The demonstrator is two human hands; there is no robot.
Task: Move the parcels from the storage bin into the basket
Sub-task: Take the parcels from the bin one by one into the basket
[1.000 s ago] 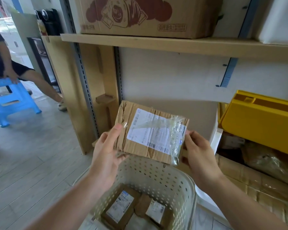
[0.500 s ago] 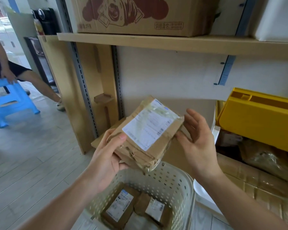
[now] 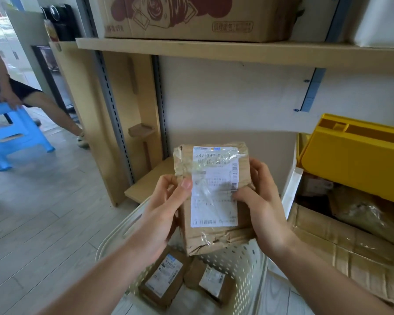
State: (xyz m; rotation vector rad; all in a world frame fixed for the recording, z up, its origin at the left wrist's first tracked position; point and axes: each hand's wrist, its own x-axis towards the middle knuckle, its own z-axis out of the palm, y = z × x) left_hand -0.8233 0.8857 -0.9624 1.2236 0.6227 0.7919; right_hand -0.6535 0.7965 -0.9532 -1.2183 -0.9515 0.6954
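Note:
A crumpled brown cardboard parcel [image 3: 214, 201] with a white shipping label and clear tape stands upright in both hands, just above the cream perforated basket [image 3: 248, 264]. My left hand [image 3: 162, 208] grips its left edge with the thumb on the label's side. My right hand [image 3: 262, 205] holds the right edge, thumb on the label. Two smaller labelled parcels lie in the basket: one [image 3: 162, 278] on the left and another [image 3: 212, 280] on the right. The yellow storage bin [image 3: 355, 160] is at the right, with wrapped parcels [image 3: 364, 212] below it.
A wooden shelf [image 3: 237, 53] overhead carries a large printed carton [image 3: 191, 17]. Flattened cardboard [image 3: 341, 248] lies at the lower right. A person [image 3: 21, 94] at the far left holds a blue plastic stool [image 3: 11, 130] on the pale plank floor.
The parcel has been turned from lying tilted to standing upright with its label facing me. My right hand, open beside it half a second ago, now grips its right edge.

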